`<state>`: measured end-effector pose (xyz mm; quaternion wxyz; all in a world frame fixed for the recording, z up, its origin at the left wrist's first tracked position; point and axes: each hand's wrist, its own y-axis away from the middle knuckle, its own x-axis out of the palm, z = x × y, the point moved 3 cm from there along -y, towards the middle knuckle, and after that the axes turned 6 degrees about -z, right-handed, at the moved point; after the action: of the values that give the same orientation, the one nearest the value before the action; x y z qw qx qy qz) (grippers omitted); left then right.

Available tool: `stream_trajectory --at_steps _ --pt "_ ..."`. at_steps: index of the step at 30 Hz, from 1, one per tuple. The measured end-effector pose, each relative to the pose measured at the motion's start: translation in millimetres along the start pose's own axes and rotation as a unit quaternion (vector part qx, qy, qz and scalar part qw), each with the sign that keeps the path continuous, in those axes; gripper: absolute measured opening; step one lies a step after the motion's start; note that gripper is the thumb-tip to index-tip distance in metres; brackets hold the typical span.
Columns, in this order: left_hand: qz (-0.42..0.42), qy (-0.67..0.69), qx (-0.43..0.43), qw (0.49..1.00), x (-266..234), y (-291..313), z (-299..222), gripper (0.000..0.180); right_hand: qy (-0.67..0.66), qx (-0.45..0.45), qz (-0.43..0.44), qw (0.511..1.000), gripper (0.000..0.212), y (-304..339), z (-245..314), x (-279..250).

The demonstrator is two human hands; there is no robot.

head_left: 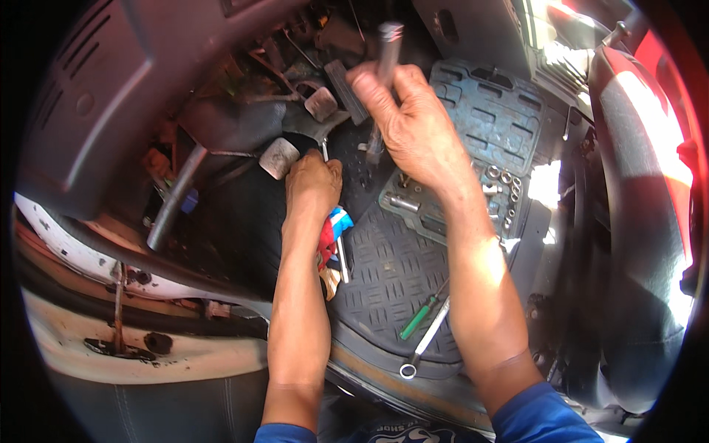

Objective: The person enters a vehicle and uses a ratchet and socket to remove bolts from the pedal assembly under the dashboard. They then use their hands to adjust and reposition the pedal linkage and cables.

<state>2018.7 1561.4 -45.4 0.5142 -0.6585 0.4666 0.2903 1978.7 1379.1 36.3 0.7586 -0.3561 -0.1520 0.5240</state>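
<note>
My right hand point(417, 122) is raised over the footwell, its fingers wrapped around a metal bar-shaped tool point(390, 48). The bar is blurred by motion and stands nearly upright, with a shiny upper end. My left hand point(314, 183) is lower and closed, beside a pedal pad point(279, 158). From its top pokes a thin metal rod point(325, 149), next to a dark bracket-like part point(314, 125); its hidden length I cannot make out. Below the left wrist lies a red, white and blue cloth point(337, 224) with a slim metal tool point(342, 260) against it.
An open blue socket case point(484, 111) lies behind my right forearm, with several sockets point(506, 177) in it. A green screwdriver point(419, 317) and a ring spanner point(425, 343) rest on the rubber mat point(391, 251). A metal tube point(177, 196) stands left; a seat point(635, 221) is right.
</note>
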Motion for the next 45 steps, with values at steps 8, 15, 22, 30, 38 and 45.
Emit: stream_trajectory --at_steps 8,15,22,30,38,45 --pt "0.237 0.454 -0.281 0.811 48 37 -6 0.033 0.073 0.209 0.085 0.972 0.041 -12 -59 -13" --pt "0.166 0.214 -0.111 0.956 65 46 -34 0.064 -0.339 0.217 0.084 0.912 0.026 -10 -86 0" --pt "0.043 0.316 -0.151 0.936 39 35 -24 0.059 -0.482 0.315 0.005 0.818 0.036 -6 -96 24" --pt "-0.158 0.674 -0.180 0.699 -1 27 -11 0.059 -0.294 0.184 -0.041 0.937 0.069 -16 -76 0" --pt "-0.031 0.778 -0.087 0.622 -27 -1 -86 0.021 -0.508 0.211 0.034 0.834 0.066 -17 -68 -22" --pt "-0.094 0.906 -0.190 0.365 3 -100 -48 0.020 -0.505 0.107 0.170 0.839 0.046 -11 -82 -40"
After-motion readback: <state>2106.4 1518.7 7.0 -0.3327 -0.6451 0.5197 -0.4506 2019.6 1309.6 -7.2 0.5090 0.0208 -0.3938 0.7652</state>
